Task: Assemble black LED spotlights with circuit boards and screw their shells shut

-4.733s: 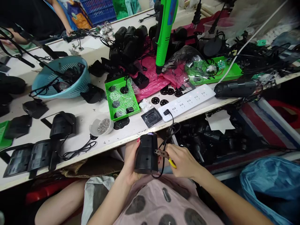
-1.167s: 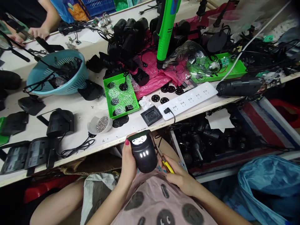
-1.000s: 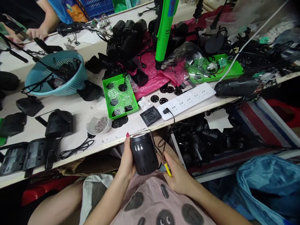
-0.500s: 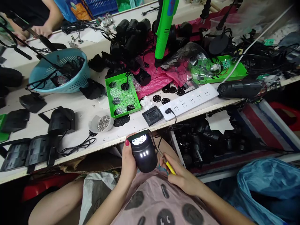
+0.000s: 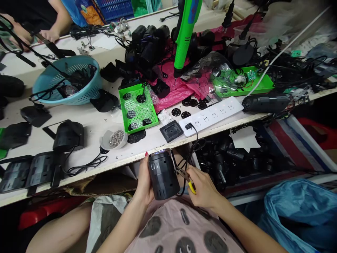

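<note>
Black lamp housing (image 5: 163,177) held below the counter's (image 5: 89,126) near edge.
Left hand (image 5: 144,182) fingers wrap the housing; right hand (image 5: 202,186) grips yellow-handled pliers (image 5: 187,177) beside its cord (image 5: 193,149). Risk: pliers may nick the taut cord.

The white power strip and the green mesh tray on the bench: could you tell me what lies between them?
In the head view, between the white power strip and the green mesh tray lie small black perforated discs, a clear plastic bit and a square black plate.

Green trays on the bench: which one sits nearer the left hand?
The small square green tray, straight beyond the left hand; the long green tray lies far right.
</note>
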The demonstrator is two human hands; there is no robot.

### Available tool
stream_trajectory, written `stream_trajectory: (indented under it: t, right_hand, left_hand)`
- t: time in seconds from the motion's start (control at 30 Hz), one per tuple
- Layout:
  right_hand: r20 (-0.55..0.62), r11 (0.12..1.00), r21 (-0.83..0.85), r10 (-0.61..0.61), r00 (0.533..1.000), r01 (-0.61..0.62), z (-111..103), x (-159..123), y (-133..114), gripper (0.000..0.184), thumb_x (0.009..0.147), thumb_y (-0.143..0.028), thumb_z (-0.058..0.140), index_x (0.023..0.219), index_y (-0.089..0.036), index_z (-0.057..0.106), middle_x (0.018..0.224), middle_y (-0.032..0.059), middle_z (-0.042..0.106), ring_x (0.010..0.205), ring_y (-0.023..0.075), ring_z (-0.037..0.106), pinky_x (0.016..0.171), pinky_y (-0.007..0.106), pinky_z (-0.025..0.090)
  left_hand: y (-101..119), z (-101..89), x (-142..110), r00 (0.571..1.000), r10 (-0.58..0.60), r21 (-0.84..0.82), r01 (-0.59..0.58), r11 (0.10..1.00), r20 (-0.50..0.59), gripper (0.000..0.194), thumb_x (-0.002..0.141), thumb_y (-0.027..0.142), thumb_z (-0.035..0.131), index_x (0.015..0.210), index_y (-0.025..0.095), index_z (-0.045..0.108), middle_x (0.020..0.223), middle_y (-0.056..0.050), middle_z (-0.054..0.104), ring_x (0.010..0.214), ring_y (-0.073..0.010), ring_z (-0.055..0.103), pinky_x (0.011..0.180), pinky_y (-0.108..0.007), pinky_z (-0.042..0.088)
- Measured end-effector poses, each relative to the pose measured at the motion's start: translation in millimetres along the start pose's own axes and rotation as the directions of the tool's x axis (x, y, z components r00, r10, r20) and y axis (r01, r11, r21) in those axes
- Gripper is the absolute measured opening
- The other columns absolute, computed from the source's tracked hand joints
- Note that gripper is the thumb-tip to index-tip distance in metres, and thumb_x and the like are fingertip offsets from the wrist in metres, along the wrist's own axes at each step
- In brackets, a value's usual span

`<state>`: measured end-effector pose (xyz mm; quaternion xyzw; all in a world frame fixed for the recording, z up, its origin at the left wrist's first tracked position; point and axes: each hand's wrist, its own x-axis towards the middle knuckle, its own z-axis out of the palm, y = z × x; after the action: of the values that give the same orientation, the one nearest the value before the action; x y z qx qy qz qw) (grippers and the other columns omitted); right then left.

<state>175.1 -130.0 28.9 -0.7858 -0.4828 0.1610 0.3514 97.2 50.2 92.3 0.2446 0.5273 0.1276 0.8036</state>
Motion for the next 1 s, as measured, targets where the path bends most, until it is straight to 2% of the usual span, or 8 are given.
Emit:
stream_trajectory:
  t: [0.13, 0.23, 0.37, 0.5, 0.67, 0.77, 0.87, 1.0]
  right_hand:
    - [0.061, 0.941, 0.169, 0.288, 0.956, -0.294, 6.7, -5.5, -10.2, 0.028, 0.07, -0.009, 0.043, 0.095, -0.022, 0.042, 0.08, 0.0001, 0.052, 0.07, 0.017, 0.051, 0.063, 0.027, 0.039]
    - [0.002, 0.873, 0.333, 0.377, 0.926, -0.356, 11.3, -11.4, -11.3, 0.023, 0.071, -0.013, 0.042, 0.092, -0.023, 0.042, 0.081, -0.0008, 0.049, 0.069, 0.0152, 0.049, 0.063, 0.026, 0.04]
    - [-0.121, 0.834, 0.238, 0.535, 0.836, -0.498, 17.8, -19.1, 4.7, 0.021, 0.072, -0.018, 0.046, 0.092, -0.023, 0.043, 0.082, 0.0003, 0.053, 0.071, 0.0171, 0.053, 0.068, 0.028, 0.041]
    - [-0.145, 0.78, 0.149, 0.625, 0.767, -0.608, 26.1, -16.4, 29.6, 0.027, 0.07, -0.014, 0.05, 0.095, -0.022, 0.051, 0.079, 0.002, 0.056, 0.073, 0.0212, 0.055, 0.069, 0.032, 0.041]
    - [-0.151, 0.816, 0.167, 0.575, 0.804, -0.553, 29.6, -0.3, 45.7, 0.06, 0.062, -0.01, 0.056, 0.12, -0.022, 0.056, 0.105, 0.0065, 0.063, 0.097, 0.0251, 0.06, 0.086, 0.037, 0.046]
    - [-0.192, 0.824, 0.232, 0.56, 0.806, -0.518, 25.1, 3.7, 47.5, 0.044, 0.07, -0.017, 0.054, 0.114, -0.02, 0.058, 0.097, 0.0051, 0.063, 0.087, 0.0225, 0.062, 0.079, 0.035, 0.05]
    - [-0.28, 0.814, 0.317, 0.57, 0.772, -0.486, 10.4, 2.6, 43.2, 0.029, 0.084, -0.026, 0.046, 0.11, -0.017, 0.056, 0.086, 0.004, 0.06, 0.073, 0.0198, 0.061, 0.068, 0.032, 0.051]
    - [-0.52, 0.873, 0.356, 0.481, 0.706, -0.333, -33.1, 16.5, 19.0, 0.037, 0.091, -0.037, 0.053, 0.124, -0.018, 0.054, 0.112, 0.0108, 0.056, 0.093, 0.0224, 0.062, 0.082, 0.036, 0.053]
  left_hand:
    - [-5.0, -1.4, 0.3, 0.983, 0.137, 0.001, -0.138, 0.99, -0.123, 0.043, 0.1, 0.047, 0.046, 0.116, 0.014, 0.068, 0.101, -0.009, 0.079, 0.09, -0.0209, 0.076, 0.086, -0.031, 0.059]
    - [-0.9, -6.5, 2.5, 0.988, 0.122, -0.019, -0.125, 0.992, -0.094, 0.046, 0.099, 0.05, 0.045, 0.112, 0.014, 0.07, 0.099, -0.01, 0.079, 0.094, -0.0242, 0.076, 0.091, -0.035, 0.059]
    - [12.7, -17.5, 7.4, 0.999, -0.003, -0.088, -0.001, 0.996, -0.038, 0.057, 0.097, 0.058, 0.043, 0.114, 0.01, 0.07, 0.094, -0.015, 0.079, 0.096, -0.0292, 0.076, 0.093, -0.042, 0.059]
    - [19.4, -27.6, 10.9, 0.999, 0.012, -0.14, -0.017, 0.99, -0.037, 0.057, 0.1, 0.054, 0.041, 0.125, 0.008, 0.064, 0.095, -0.016, 0.079, 0.099, -0.0303, 0.075, 0.097, -0.046, 0.057]
    - [14.3, -37.5, 13.2, 0.998, 0.066, -0.174, -0.067, 0.982, -0.012, 0.038, 0.09, 0.028, 0.059, 0.124, 0.01, 0.063, 0.094, -0.013, 0.08, 0.103, -0.0301, 0.074, 0.102, -0.046, 0.054]
    - [14.8, -42.4, 16.8, 0.996, 0.082, -0.233, -0.073, 0.97, 0.03, 0.039, 0.088, 0.032, 0.062, 0.122, 0.011, 0.064, 0.099, -0.014, 0.08, 0.106, -0.0313, 0.073, 0.102, -0.047, 0.053]
    - [19.4, -46.5, 20.7, 0.99, 0.066, -0.316, -0.023, 0.948, 0.125, 0.048, 0.091, 0.042, 0.06, 0.128, 0.011, 0.061, 0.106, -0.018, 0.078, 0.109, -0.0328, 0.072, 0.104, -0.051, 0.051]
    - [24.3, -50.9, 23.5, 0.978, 0.029, -0.351, 0.047, 0.935, 0.208, 0.054, 0.096, 0.046, 0.052, 0.135, 0.009, 0.058, 0.109, -0.02, 0.077, 0.109, -0.0326, 0.072, 0.105, -0.052, 0.05]
